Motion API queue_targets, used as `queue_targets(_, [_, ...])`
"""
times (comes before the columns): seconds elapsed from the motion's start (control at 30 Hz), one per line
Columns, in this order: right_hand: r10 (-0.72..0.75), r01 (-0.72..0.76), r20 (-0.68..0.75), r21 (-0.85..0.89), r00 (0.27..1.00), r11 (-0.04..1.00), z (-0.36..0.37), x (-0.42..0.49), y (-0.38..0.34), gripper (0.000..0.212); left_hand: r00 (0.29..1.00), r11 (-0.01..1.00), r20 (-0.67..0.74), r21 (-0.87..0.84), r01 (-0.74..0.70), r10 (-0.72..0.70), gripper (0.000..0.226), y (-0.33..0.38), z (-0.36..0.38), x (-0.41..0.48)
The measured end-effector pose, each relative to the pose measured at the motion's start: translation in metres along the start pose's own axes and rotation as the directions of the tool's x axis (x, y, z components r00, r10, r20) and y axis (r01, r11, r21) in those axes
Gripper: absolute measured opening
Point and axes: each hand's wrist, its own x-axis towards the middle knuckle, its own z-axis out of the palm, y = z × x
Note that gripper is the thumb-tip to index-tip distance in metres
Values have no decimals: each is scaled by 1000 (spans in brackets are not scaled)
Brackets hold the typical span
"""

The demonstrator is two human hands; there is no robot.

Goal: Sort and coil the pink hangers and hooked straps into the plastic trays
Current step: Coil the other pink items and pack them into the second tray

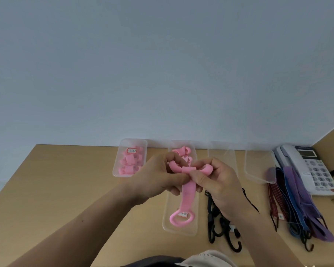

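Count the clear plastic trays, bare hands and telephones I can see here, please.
Clear plastic trays: 4
Bare hands, left hand and right hand, gripping one long pink flexible hanger: 2
White desk telephone: 1
Total: 7

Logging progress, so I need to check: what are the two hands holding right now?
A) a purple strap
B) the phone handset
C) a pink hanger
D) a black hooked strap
C: the left hand and right hand both grip the pink hanger, its ring end hanging down over a tray.
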Motion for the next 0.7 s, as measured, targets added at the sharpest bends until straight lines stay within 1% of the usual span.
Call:
queue_targets(0.1, [6,-6,3,0,1000,1000,-2,-1,1,17,1000,1000,5,-13,-2,2,26,0,2,0])
queue_targets(0.17, [11,-11,-5,-10,1000,1000,-3,-2,2,15,1000,999,11,-48,1,0,26,1,3,0])
queue_targets(0.3, [18,-18,-15,-20,1000,1000,-5,-3,2,19,999,991,42,-130,18,-12,26,2,6,0])
queue_targets(0.53, [3,-3,-23,-3,1000,1000,-4,-4,2,27,1000,992,7,-130,-5,6,20,2,8,0])
queue_targets(0.63, [-9,7,-30,-34,1000,999,-5,-4,3,32,999,993,-12,-110,-38,37,19,3,9,-1])
queue_targets(0.7, [-7,7,-27,-5,1000,1000,-5,-3,3,35,998,993,-32,-101,-65,62,18,4,10,-2])
